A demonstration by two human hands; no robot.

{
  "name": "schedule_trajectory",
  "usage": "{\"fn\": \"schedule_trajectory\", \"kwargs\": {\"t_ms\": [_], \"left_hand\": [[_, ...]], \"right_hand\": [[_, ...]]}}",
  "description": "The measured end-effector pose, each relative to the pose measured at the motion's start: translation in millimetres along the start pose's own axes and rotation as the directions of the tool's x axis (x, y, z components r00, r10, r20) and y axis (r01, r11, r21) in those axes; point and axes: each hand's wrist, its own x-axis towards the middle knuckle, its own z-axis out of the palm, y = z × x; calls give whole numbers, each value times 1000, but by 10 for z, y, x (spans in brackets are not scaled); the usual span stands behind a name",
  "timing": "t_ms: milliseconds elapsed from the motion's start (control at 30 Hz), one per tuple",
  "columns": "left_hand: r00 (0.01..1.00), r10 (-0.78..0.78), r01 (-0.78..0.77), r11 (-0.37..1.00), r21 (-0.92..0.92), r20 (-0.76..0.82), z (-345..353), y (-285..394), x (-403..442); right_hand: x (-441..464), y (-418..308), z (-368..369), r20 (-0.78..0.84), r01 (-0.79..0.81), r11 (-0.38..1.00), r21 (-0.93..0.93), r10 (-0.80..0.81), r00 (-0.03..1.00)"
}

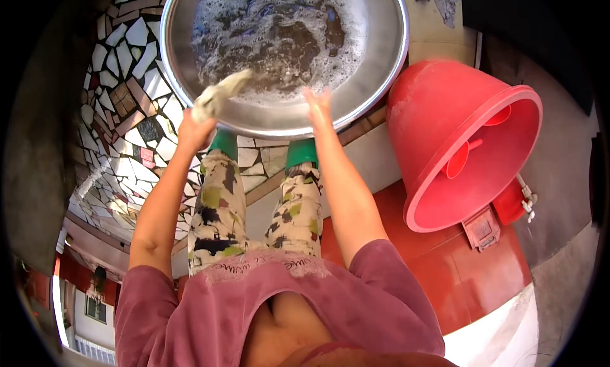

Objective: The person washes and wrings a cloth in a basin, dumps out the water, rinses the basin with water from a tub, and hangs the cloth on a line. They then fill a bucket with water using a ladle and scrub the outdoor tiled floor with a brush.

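Metal basin (380,74): sits at the far middle, just beyond the feet, its far side cut off by the edge of view; wall and rim shine.
Water (289,52): brownish grey and churned inside the basin, with white suds; dark and bluish patches in it are too unclear to name.
Left hand (197,133): at the basin's near left rim, fingers curled closed around one end of the pale cloth.
Pale cloth (223,95): bunched and a little blurred, running from the left hand across the rim and inward over the basin; whether its far tip touches the water cannot be told.
Right hand (319,106): at the near rim, to the right of the cloth and apart from it; blurred, fingers seemingly loose and partly open, with no hold on anything visible.
Red tub (432,113): right of the basin, its mouth facing right and near; a red scoop (457,162) shows inside.
White tap fitting (527,198): near the tub's right side.
Clothing: mauve shirt (267,291), patterned trousers (219,205), green boots (301,152).
Ground: broken-tile paving (136,33) at left, red tiles (445,271) at near right.
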Motion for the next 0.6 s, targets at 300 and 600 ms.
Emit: {"fn": "schedule_trajectory", "kwargs": {"t_ms": [300, 600], "left_hand": [[869, -325, 413, 892, 184, -375, -1466, -1846, -1152], [594, -796, 788, 546, 284, -116, -981, -2233, -2293]], "right_hand": [[937, 319, -1817, -326, -169, 981, 91, 190, 926], [1482, 74, -1611, -262, -29, 920, 391, 141, 955]]}}
